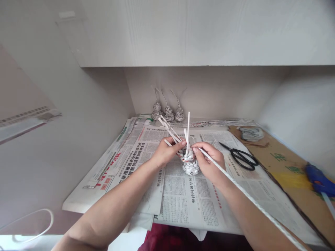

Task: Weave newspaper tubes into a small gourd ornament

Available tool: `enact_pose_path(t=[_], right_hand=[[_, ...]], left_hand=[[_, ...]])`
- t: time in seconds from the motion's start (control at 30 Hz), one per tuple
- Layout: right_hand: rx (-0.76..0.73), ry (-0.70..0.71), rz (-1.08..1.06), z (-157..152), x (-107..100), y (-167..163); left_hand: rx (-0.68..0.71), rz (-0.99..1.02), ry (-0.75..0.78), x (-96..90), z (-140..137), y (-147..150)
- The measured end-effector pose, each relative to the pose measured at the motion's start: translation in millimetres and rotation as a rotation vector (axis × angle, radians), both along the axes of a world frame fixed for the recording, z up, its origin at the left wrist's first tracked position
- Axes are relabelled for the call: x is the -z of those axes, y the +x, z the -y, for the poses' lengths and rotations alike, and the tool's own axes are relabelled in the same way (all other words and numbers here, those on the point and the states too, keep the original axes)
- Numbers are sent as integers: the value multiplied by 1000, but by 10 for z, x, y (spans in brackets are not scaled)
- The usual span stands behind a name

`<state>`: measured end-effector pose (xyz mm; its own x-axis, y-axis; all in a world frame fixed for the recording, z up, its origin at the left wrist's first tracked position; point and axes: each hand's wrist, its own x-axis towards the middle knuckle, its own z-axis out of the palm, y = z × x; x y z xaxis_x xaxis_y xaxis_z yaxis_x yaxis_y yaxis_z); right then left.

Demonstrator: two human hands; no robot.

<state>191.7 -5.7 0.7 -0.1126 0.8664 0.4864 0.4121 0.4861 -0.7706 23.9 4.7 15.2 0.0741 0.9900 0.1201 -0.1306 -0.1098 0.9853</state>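
Observation:
A small woven gourd of rolled newspaper [191, 167] stands in front of me on the spread newspaper, with several paper stakes [188, 129] sticking up and out from its top. My left hand [169, 150] is closed at its upper left side, thumb and fingers pinching the stakes that lean left. My right hand [209, 158] pinches a long white paper strand [235, 184] at the gourd's right side. This strand runs down over my right forearm to the lower right edge of view. The fingertips partly hide the gourd's upper weave.
Three finished-looking woven gourds [169, 113] with thin stems stand at the back wall. Before them lie long paper rolls [220, 123]. Black scissors [242, 158] rest right of my hand. A cardboard sheet [285, 174] holds a coiled bundle [251, 133] and a blue glue gun [318, 177]. A shelf overhangs.

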Motion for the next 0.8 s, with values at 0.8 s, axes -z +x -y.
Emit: enact_pose_path(t=[0.8], right_hand=[[33,-174,-164,-90,11,45]], left_hand=[[416,-67,51,-78,-69,-249]])
